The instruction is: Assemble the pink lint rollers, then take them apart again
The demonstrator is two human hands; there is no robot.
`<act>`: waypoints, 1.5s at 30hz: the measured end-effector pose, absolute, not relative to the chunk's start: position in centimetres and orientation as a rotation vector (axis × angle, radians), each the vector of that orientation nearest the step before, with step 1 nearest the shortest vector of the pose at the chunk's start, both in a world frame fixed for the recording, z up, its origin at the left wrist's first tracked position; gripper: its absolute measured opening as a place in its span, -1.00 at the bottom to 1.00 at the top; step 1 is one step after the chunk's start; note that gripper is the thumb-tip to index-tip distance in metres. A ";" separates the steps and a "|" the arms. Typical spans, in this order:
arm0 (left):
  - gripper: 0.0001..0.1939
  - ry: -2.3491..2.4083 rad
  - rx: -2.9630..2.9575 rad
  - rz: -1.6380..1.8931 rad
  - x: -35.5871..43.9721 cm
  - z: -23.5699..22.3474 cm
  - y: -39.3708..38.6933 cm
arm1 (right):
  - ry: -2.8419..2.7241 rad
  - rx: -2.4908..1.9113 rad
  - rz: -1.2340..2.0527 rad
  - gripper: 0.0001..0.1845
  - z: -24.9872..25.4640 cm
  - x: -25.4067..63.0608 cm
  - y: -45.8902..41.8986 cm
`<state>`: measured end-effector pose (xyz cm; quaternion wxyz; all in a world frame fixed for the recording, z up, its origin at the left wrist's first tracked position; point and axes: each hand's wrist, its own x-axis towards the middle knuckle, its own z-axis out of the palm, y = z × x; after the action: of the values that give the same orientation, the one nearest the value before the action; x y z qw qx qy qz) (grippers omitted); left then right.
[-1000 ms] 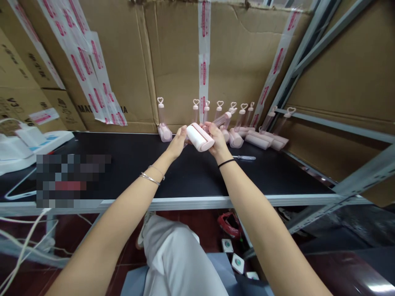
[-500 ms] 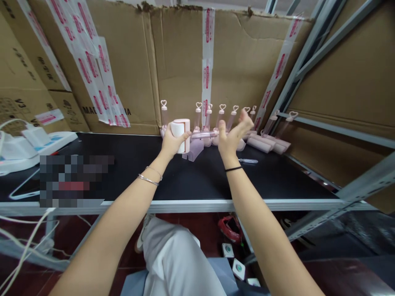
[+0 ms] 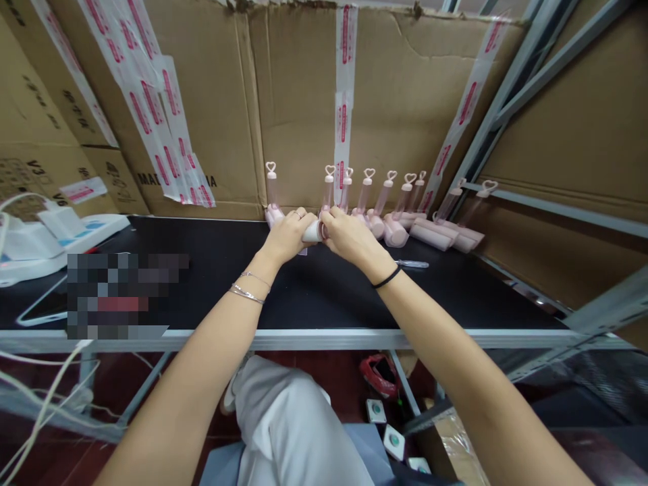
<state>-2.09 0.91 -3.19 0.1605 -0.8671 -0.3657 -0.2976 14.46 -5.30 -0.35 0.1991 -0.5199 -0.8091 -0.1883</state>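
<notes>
My left hand (image 3: 289,236) is closed around a short white cylinder (image 3: 312,231), held on its side just above the black tabletop. Its right end shows a pinkish ring. Against that end press the curled fingers of my right hand (image 3: 349,236), and they hide what is between them. Under the hands peeks a small bit of a pale purple translucent piece (image 3: 302,252). Behind and to the right stand several pink clear tubes with heart-shaped tops, such as this heart-topped tube (image 3: 368,192); rounded pink bases (image 3: 396,233) sit at their feet.
Right of my hands lies a thin clear tool (image 3: 412,264). Pink cylinders (image 3: 434,233) lie at the back right beside the metal rack post (image 3: 506,108). A white power strip (image 3: 109,229) and a phone-like device (image 3: 43,304) are at the left. Cardboard (image 3: 298,101) walls the back.
My right hand has come down and left from an open, raised pose onto the white cylinder's right end. The cylinder has turned from upright onto its side in my left hand.
</notes>
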 end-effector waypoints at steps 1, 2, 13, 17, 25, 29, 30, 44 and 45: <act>-0.68 -1.019 -2.484 -0.825 -2.2 -3.2 1.1 | -2.293 -1.440 -0.534 -0.74 -0.3 14.6 -5.2; -0.70 -0.989 -2.495 -0.802 -2.3 -3.2 1.2 | -2.321 -1.422 -0.536 -0.75 -0.4 14.9 -5.1; -0.64 -0.747 -2.747 -0.656 -2.1 -2.5 0.6 | -2.435 -1.108 -0.361 -0.71 -2.7 17.5 -4.2; -0.64 -0.717 -2.831 -0.695 -2.2 -2.4 0.4 | -2.436 -1.046 -0.305 -0.76 -3.1 17.7 -3.8; -0.76 -0.664 -2.962 -0.797 -2.3 -2.2 0.1 | -2.381 -0.956 -0.228 -0.88 -3.7 17.8 -3.7; -0.76 -0.708 -2.949 -0.952 -2.6 -1.7 -0.9 | -2.364 -0.903 -0.249 -0.83 -4.2 18.9 -3.0; -0.74 -0.745 -2.933 -1.056 -2.8 -1.5 -1.1 | -2.366 -0.891 -0.272 -0.82 -4.3 19.2 -2.9; -0.38 -1.469 -2.588 -1.159 -3.2 -1.6 -1.2 | -2.128 -1.413 -0.143 -0.66 -3.5 22.1 -3.7; -0.38 -1.524 -2.563 -1.093 -3.1 -1.6 -1.2 | -2.032 -1.623 -0.227 -0.74 -3.6 23.8 -3.4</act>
<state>-3.10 -1.24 -1.56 -0.0169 -0.8069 -0.4798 -0.3441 23.81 -3.41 -3.55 0.2625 -0.5999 -0.7512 -0.0838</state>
